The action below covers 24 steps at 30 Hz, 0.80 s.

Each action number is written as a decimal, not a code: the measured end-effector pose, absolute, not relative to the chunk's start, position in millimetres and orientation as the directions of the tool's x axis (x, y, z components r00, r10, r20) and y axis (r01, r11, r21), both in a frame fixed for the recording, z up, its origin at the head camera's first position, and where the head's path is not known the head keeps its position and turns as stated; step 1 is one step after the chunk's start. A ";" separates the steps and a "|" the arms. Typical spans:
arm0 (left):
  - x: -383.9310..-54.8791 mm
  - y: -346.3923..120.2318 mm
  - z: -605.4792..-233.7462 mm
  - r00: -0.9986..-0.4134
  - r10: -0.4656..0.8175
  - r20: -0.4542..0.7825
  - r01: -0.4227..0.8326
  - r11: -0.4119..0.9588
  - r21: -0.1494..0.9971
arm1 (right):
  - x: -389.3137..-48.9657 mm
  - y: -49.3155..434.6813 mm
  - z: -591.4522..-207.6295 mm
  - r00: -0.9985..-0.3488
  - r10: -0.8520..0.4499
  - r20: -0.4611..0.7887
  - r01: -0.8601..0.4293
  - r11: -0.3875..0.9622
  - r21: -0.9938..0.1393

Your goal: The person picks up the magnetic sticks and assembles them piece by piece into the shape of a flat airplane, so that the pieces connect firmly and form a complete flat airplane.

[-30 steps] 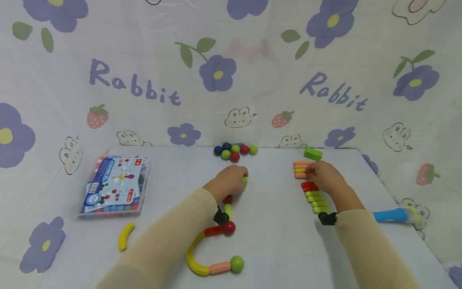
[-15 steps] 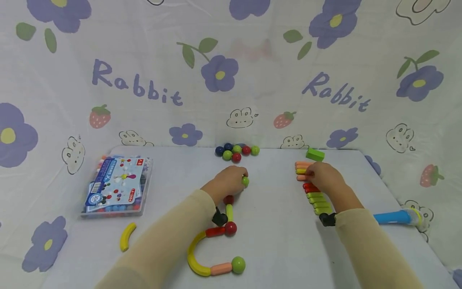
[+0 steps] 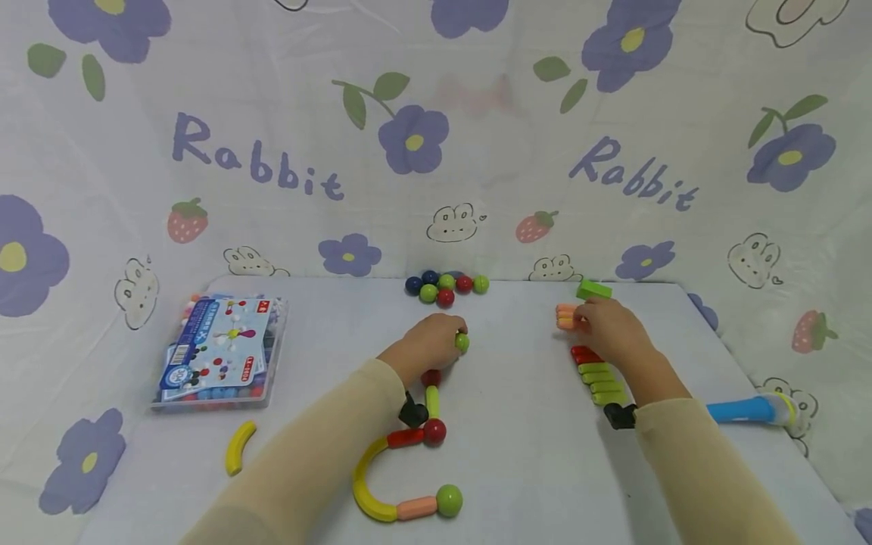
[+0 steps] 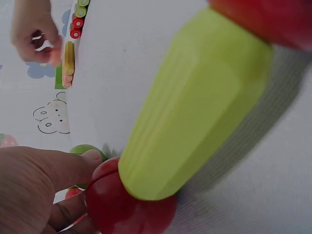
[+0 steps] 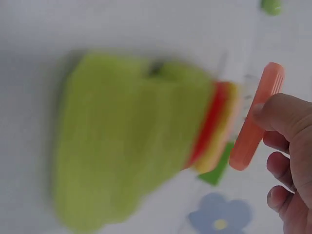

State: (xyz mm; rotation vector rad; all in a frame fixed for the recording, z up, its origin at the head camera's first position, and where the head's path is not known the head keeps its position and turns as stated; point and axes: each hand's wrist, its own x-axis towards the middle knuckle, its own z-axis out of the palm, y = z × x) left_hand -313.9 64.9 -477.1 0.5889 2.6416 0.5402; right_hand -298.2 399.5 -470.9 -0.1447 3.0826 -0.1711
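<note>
The person's left hand (image 3: 425,344) pinched a green ball (image 3: 462,343) above the middle of the table (image 3: 518,469); the thumb covered part of the ball in the left wrist view, and the fingers' hold beneath was mostly hidden. The right hand (image 3: 616,329) held an orange stick (image 5: 258,117) between thumb and fingers, plain in the right wrist view but largely masked by the hand from above.

Just beside the left hand sat a red ball (image 3: 431,377), half covered by it; whether the held ball touched this one could not be told. From there a lime stick (image 3: 432,401) ran to a second red ball (image 3: 434,432), then a red stick (image 3: 406,438), a yellow arc (image 3: 365,484), a salmon stick (image 3: 417,507) and a large green ball (image 3: 449,500).

Near the right hand lay a small group of orange and yellow sticks (image 3: 565,316), partly hidden, and a row of red and lime sticks (image 3: 598,376), badly blurred in the right wrist view. A green block (image 3: 594,289) stood beyond.

Farther out were a ball cluster (image 3: 446,284), a plastic box (image 3: 272,363), a loose yellow arc (image 3: 240,448) and a blue-handled object (image 3: 742,409), its near end concealed by the right sleeve (image 3: 688,454).
</note>
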 end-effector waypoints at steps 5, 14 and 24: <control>-313.4 63.5 -475.9 -0.839 0.473 -0.269 0.331 0.836 0.437 | -284.3 373.2 -448.0 -0.994 -0.101 0.032 -0.105 0.973 -0.205; -316.5 62.8 -481.2 -0.836 0.482 -0.262 0.337 0.828 0.448 | -250.9 308.4 -454.0 -0.991 -0.058 -0.117 0.001 0.896 -0.445; -317.7 63.0 -481.8 -0.841 0.468 -0.274 0.325 0.840 0.435 | -242.7 248.2 -486.9 -0.934 0.012 -0.358 0.241 0.759 -0.605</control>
